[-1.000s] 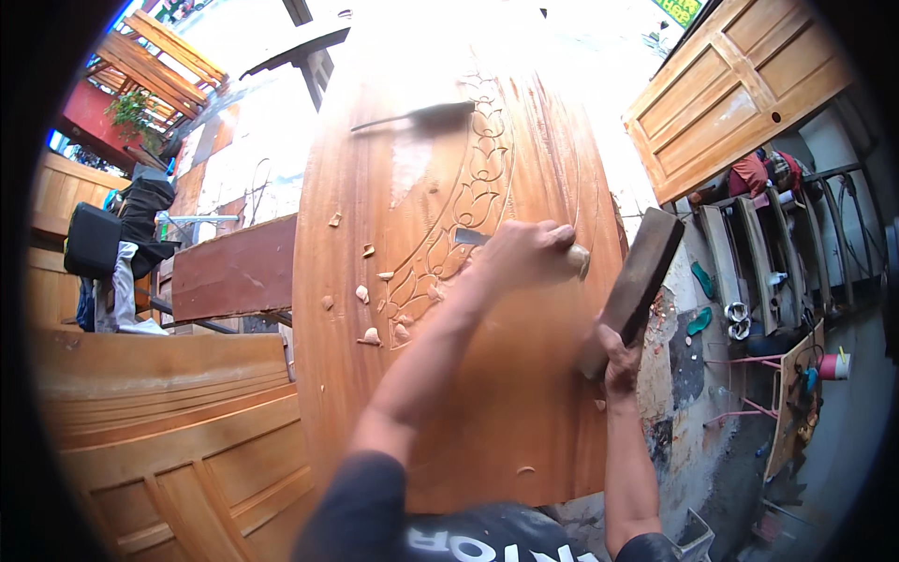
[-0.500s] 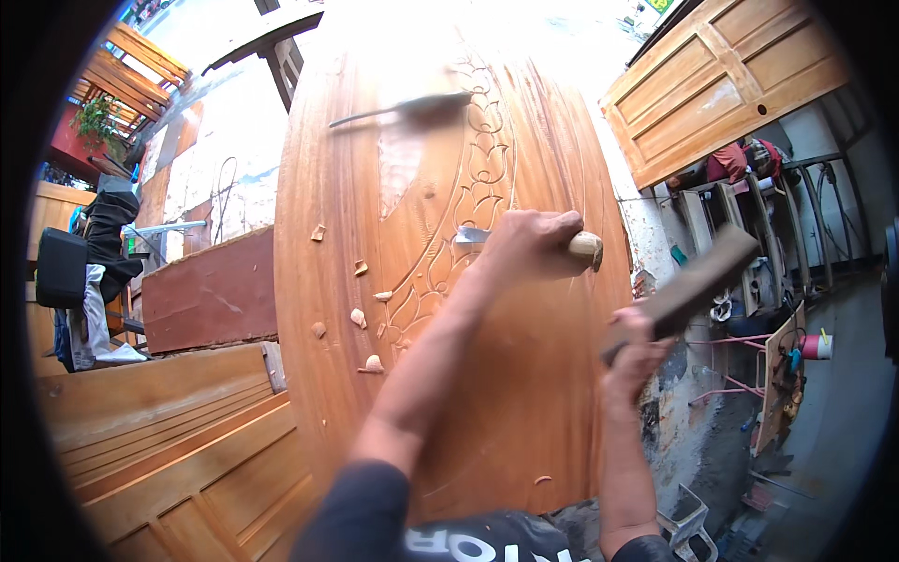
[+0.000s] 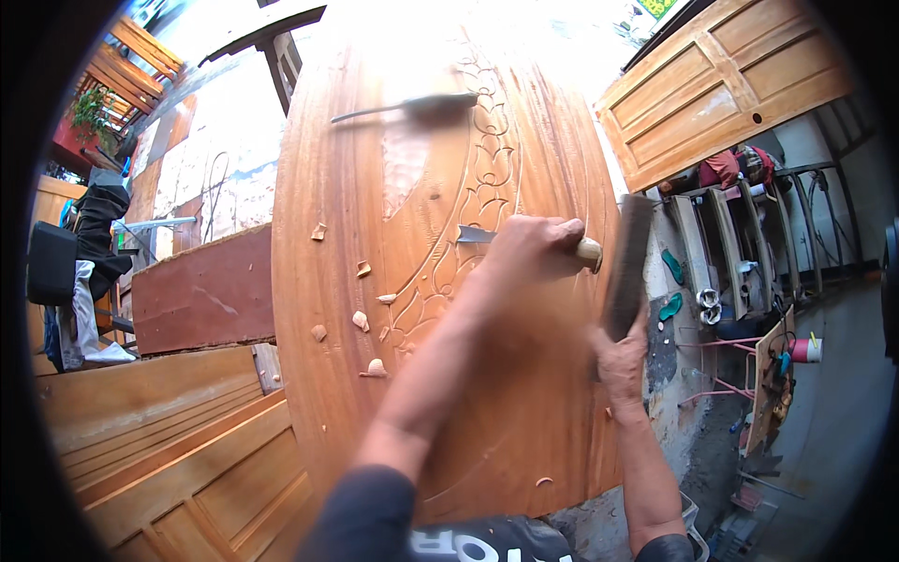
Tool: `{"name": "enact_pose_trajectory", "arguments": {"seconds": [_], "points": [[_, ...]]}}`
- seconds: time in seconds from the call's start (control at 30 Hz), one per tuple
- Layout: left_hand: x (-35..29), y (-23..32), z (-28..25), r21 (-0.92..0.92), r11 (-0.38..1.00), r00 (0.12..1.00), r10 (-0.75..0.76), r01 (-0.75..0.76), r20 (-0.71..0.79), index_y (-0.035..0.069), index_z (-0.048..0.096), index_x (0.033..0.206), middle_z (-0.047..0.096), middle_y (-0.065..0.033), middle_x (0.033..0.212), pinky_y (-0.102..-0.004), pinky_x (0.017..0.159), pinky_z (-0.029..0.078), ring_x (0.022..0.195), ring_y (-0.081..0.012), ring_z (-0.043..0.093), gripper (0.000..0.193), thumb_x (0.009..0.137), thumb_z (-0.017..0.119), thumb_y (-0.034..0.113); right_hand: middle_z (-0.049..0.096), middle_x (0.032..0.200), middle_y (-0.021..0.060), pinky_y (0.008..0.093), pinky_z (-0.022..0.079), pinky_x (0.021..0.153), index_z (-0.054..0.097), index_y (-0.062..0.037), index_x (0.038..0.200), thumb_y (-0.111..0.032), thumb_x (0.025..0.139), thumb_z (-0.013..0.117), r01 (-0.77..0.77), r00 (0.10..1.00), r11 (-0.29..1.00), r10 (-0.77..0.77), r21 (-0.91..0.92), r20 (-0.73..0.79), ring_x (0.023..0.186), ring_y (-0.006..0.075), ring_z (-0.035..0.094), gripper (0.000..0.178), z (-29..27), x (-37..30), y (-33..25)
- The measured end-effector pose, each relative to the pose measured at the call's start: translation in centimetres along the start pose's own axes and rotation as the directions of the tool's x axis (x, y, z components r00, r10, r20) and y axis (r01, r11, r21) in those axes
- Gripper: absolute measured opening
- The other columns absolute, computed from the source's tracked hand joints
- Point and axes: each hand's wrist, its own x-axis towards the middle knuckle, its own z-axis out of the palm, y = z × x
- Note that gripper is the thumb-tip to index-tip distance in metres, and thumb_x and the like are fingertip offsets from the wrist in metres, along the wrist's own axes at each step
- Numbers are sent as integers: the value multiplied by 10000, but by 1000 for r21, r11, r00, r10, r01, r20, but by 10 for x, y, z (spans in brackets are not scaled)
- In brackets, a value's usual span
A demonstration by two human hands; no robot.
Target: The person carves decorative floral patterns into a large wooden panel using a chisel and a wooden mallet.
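Note:
My left hand (image 3: pixel 536 248) is wrapped round a chisel (image 3: pixel 588 251). Its flat metal blade (image 3: pixel 475 235) points left, resting at a carved leaf pattern (image 3: pixel 493 140) on a broad wooden panel (image 3: pixel 328 192); the pale handle's end sticks out to the right of the fist. In my right hand (image 3: pixel 622 363) is a dark wooden mallet (image 3: pixel 630 267), held nearly upright close to the chisel's handle end, with a small gap between them. My left forearm hides part of the carving.
Wood chips (image 3: pixel 361 321) lie left of the carving. Farther up the panel is a blurred dark tool with a thin shaft (image 3: pixel 440 108). Panelled doors stand at the lower left (image 3: pixel 215 478) and upper right (image 3: pixel 721 94). A metal rack (image 3: pixel 805 215) is on the right.
The mallet has swung left from beyond the panel's right edge toward the chisel handle and turned more upright. My left hand keeps the chisel in nearly the same place.

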Motion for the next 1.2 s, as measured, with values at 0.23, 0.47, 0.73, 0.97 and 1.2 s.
{"name": "enact_pose_trajectory", "arguments": {"seconds": [0.23,0.47,0.73,0.97,1.2], "points": [[4,-4,10,31,999,999,-36,35,38,134,621,870,716,-69,755,-443,551,568,671,-300,738,338,875,819,408,591,1274,119,331,541,971,302,-59,1648,-19,890,701,75,994,984,-87,-161,-73,1107,163,611,858,29,-5,13],[5,-3,-1,-6,998,998,-60,60,13,127,627,887,717,-86,770,-454,571,569,685,-312,738,329,877,823,391,585,1290,124,325,552,948,320,-48,1630,-18,893,700,-126,919,929,242,348,-311,1065,172,632,830,23,6,-1],[3,-4,-5,12,998,998,-59,59,6,135,625,878,706,-78,736,-449,553,560,664,-304,736,304,877,817,370,584,1175,118,381,566,832,322,-52,1605,16,892,679,-122,918,864,285,488,-275,889,189,617,801,26,1,-23],[10,-1,-5,86,992,995,-94,97,-31,151,625,865,707,-70,738,-448,540,555,652,-292,733,287,863,820,361,496,1527,187,379,430,1177,208,-9,1692,18,875,682,-13,992,992,29,124,-124,1359,276,531,945,20,0,10],[-1,9,-31,486,873,852,234,27,-467,166,703,966,627,-9,712,-354,496,494,568,-196,648,233,836,848,294,463,1593,191,370,384,1220,250,0,1674,6,875,765,15,1000,1000,-15,-2,20,1433,266,489,950,17,-14,-6]]}}
